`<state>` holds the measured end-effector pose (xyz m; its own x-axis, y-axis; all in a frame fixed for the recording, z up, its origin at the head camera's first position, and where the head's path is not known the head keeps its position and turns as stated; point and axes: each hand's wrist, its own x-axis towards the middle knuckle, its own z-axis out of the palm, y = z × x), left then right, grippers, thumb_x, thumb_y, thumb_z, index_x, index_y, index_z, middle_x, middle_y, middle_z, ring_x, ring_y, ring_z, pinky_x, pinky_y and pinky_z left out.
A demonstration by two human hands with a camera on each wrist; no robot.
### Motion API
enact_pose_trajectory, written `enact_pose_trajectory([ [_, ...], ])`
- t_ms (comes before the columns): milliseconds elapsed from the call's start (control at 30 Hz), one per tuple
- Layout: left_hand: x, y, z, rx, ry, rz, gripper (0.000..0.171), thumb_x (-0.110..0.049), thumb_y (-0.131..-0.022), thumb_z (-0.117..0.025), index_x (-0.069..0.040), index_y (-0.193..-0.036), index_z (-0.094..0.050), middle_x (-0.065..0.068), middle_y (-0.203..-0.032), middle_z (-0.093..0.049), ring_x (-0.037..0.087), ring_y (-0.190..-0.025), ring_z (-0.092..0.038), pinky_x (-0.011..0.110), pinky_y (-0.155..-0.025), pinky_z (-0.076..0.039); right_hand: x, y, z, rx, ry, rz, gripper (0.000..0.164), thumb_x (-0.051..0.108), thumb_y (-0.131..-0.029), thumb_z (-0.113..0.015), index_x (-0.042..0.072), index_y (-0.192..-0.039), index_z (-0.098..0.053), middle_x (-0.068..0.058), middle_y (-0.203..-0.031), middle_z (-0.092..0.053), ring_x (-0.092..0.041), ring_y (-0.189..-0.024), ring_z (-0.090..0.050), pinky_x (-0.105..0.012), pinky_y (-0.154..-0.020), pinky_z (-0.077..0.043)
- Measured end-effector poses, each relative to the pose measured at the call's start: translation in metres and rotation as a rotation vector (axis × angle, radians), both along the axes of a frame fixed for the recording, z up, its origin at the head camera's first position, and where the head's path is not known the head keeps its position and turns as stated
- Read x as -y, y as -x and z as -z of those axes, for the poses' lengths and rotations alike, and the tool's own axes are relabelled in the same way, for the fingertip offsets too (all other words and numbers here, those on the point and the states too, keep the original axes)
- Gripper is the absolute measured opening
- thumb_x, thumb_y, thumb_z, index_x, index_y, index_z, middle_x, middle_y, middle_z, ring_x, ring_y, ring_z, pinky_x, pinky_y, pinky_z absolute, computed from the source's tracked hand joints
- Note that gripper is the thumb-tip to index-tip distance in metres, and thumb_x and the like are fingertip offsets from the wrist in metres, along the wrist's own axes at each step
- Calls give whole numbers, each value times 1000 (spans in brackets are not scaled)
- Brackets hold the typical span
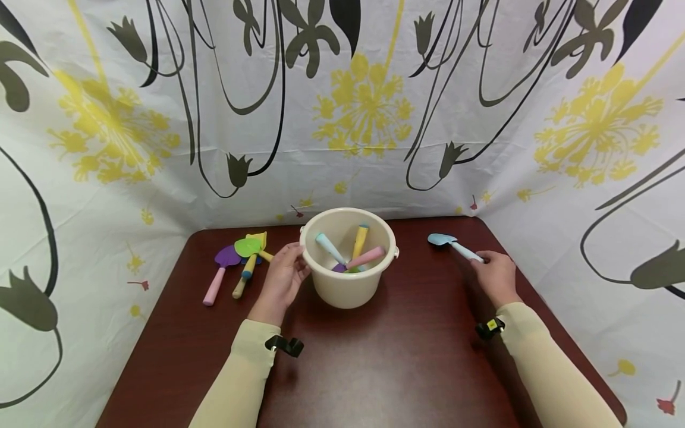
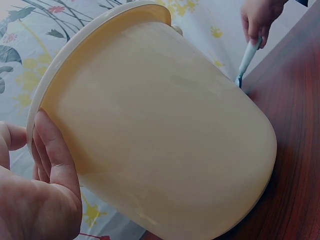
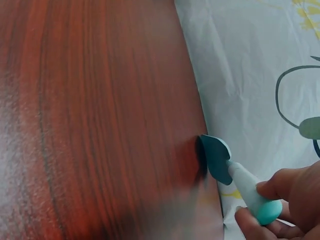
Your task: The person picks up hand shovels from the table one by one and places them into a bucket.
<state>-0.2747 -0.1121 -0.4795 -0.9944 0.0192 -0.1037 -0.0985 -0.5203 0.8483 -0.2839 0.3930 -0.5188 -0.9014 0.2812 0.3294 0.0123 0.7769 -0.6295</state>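
Observation:
My right hand (image 1: pixel 496 277) pinches the pale handle of a blue toy shovel (image 1: pixel 442 239) at the table's right side. In the right wrist view the shovel's darker blade (image 3: pixel 217 159) points away from the fingers, low over the table edge. My left hand (image 1: pixel 283 274) grips the rim of a cream bucket (image 1: pixel 348 291) on its left side, fingers under the lip and thumb at the rim's edge. Inside the bucket stand several toy tools, among them a light blue handle (image 1: pixel 329 246), a yellow handle (image 1: pixel 361 239) and a pink handle (image 1: pixel 369 257).
Left of the bucket lies a group of toy tools: a purple shovel with a pink handle (image 1: pixel 214 286), a green shovel (image 1: pixel 247 247) and a yellow piece (image 1: pixel 259 238). A patterned cloth (image 1: pixel 342 172) hangs behind the dark red table (image 1: pixel 396 362) and along its sides.

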Motion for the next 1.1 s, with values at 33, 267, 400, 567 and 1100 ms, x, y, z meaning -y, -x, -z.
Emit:
enact_pose_trajectory([
  [33, 0, 0, 0, -1, -1, 0, 39, -19, -113, -62, 6, -142, -57, 6, -105, -67, 15, -89, -62, 22, -78, -59, 0, 0, -1, -8, 12, 3, 27, 13, -105, -75, -8, -121, -79, -26, -107, -78, -30, -85, -63, -27, -64, -46],
  [267, -1, 0, 0, -5, -9, 3, 39, -18, -113, -62, 7, -142, -56, 6, -103, -67, 15, -88, -61, 22, -77, -59, 0, 3, -8, 9, 82, 44, 32, 19, -107, -73, -4, -129, -78, -24, -112, -76, -25, -85, -58, -22, -61, -44],
  [400, 0, 0, -1, -1, -7, 4, 38, -18, -113, -62, 7, -141, -56, 6, -104, -67, 16, -88, -62, 23, -78, -59, 2, 4, -12, 19, 102, 68, 34, 23, -108, -73, -1, -131, -78, -23, -114, -76, -24, -87, -59, -23, -62, -44],
  [567, 0, -1, -1, 7, -3, 2, 38, -18, -112, -63, 5, -142, -56, 6, -105, -68, 16, -89, -62, 23, -79, -60, 3, 5, -16, 14, 128, 60, 35, 25, -108, -73, 0, -132, -78, -23, -116, -76, -21, -85, -57, -23, -62, -44],
  [1100, 1, -2, -2, 12, 9, 11, 39, -19, -113, -63, 3, -143, -57, 7, -110, -67, 16, -92, -62, 23, -82, -60, 11, 2, -36, -15, 155, -8, 35, 26, -109, -73, 1, -134, -77, -21, -114, -75, -20, -74, -53, -25, -56, -43],
])
